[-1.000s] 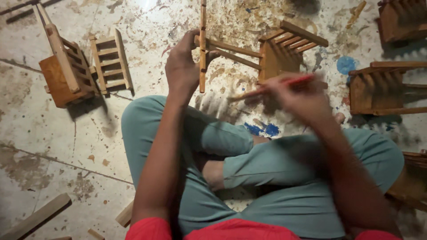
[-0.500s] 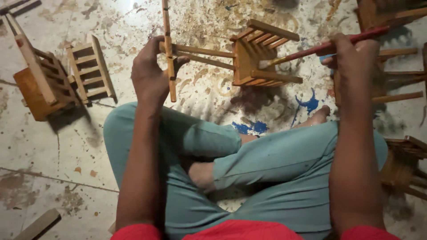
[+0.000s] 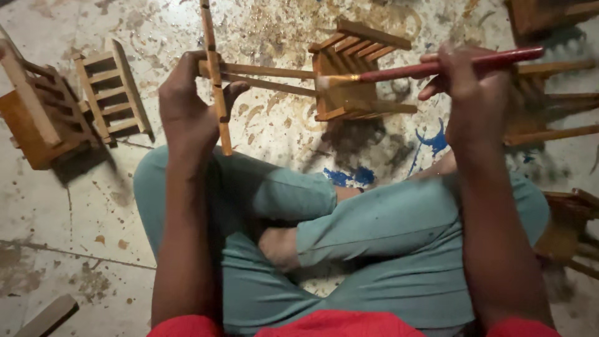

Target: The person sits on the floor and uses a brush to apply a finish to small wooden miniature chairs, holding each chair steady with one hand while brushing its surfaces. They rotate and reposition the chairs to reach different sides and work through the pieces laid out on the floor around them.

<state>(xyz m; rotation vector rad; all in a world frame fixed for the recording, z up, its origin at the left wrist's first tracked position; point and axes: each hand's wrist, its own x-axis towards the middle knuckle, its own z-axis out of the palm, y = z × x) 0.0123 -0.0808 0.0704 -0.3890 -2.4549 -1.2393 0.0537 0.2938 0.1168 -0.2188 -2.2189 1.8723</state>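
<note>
fingers [image 3: 187, 75] of the left hand [image 3: 187, 112] curling tight around the leg frame of a small wooden chair [image 3: 340, 75], thumb pressing the upright slat from the near side. holding that chair up off the floor, tipped on its side, slatted back pointing right, long legs running left into the grip. fingers [image 3: 458, 68] of the right hand [image 3: 471, 93] pinching shut on a red-handled paintbrush [image 3: 430, 65], handle sticking out past the hand to the right, pale bristles touching the chair's seat edge. hovering, both of them, above crossed legs in teal trousers [image 3: 374, 237], a bare foot [image 3: 281, 246] tucking in between the knees. lying to the left on the stained floor [image 3: 81, 206], another wooden chair [image 3: 37, 112] on its side, with a slatted wooden piece [image 3: 112, 93] just beside it. showing blue paint marks [image 3: 346, 176] on the floor under the held chair, near the knee. sitting along the right edge, more wooden chairs [image 3: 549, 112], partly hidden behind the right forearm. poking in at the bottom left corner, a loose wooden strip [image 3: 47, 317].
</note>
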